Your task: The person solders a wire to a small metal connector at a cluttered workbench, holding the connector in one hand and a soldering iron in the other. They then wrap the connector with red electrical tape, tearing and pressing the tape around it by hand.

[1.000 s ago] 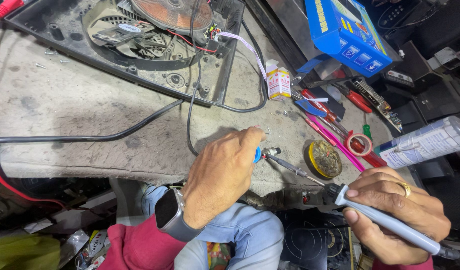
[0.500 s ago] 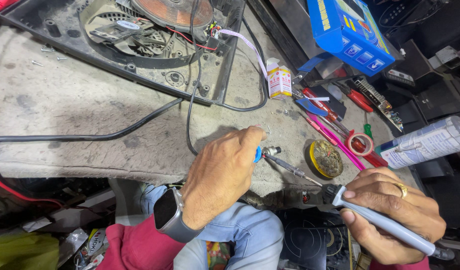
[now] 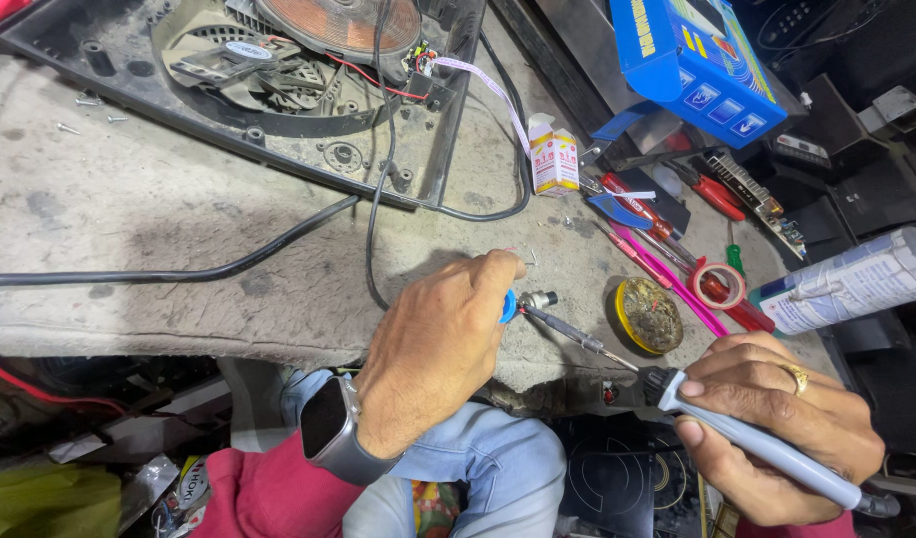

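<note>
Repair workshop: soldering iron (image 3: 757,438), dismantled cooktop (image 3: 278,70), tools

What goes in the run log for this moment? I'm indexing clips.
left hand: pinches blue-capped part | right hand: grips soldering iron | flux tin: beside tip

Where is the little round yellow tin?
The round yellow tin sits on the bench right of centre, between the soldering iron tip and the red tape roll.

Single head-worn view, steeply down, close over workbench (image 3: 179,219).
</note>
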The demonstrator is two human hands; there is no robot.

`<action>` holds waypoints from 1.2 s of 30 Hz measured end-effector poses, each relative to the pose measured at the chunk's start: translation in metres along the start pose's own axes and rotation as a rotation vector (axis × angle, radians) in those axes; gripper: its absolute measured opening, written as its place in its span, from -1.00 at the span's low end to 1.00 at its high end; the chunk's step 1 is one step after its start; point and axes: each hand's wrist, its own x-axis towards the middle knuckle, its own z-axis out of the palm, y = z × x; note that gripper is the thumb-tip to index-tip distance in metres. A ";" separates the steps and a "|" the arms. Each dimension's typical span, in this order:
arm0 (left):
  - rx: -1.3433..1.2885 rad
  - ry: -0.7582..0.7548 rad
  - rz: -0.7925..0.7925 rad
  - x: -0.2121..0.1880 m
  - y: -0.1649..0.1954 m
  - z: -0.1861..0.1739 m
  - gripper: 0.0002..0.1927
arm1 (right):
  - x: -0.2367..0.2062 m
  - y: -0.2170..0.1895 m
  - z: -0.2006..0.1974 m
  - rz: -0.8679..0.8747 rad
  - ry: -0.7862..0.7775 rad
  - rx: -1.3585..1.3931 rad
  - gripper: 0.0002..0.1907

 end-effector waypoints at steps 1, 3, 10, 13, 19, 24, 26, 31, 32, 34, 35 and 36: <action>0.002 -0.003 -0.005 0.000 0.000 0.000 -0.61 | 0.000 -0.001 0.000 0.007 -0.003 -0.006 -0.81; 0.002 -0.004 -0.006 0.000 0.000 0.000 -0.61 | 0.000 -0.001 -0.001 0.007 -0.016 -0.010 -0.81; 0.003 -0.001 0.002 0.000 0.000 0.000 -0.60 | 0.000 0.001 0.001 -0.006 0.005 -0.010 -0.81; 0.006 0.002 0.006 0.000 -0.001 0.000 -0.61 | -0.001 0.002 -0.001 -0.012 -0.002 -0.009 -0.80; -0.011 0.011 0.021 0.000 -0.001 0.000 -0.61 | -0.002 0.004 -0.003 -0.022 -0.018 -0.002 -0.80; -0.004 0.003 0.001 0.001 -0.001 0.001 -0.61 | -0.001 0.006 -0.006 -0.037 -0.033 0.007 -0.79; 0.001 -0.005 -0.005 0.000 -0.001 0.001 -0.61 | -0.003 0.005 -0.007 -0.013 -0.012 0.006 -0.79; -0.015 -0.008 -0.011 0.001 -0.001 0.000 -0.61 | -0.010 0.000 -0.011 0.090 0.035 -0.052 -0.80; -0.023 -0.007 -0.013 0.001 0.000 0.000 -0.62 | -0.010 0.001 -0.011 0.092 0.037 -0.051 -0.81; -0.024 -0.007 -0.014 0.001 0.000 -0.001 -0.61 | -0.012 0.002 -0.010 0.095 0.042 -0.047 -0.81; -0.025 -0.007 -0.015 0.001 0.000 -0.001 -0.61 | -0.013 0.003 -0.010 0.080 0.044 -0.034 -0.81; -0.023 -0.008 -0.017 0.001 0.000 -0.001 -0.62 | -0.013 0.006 -0.009 0.065 0.045 -0.020 -0.80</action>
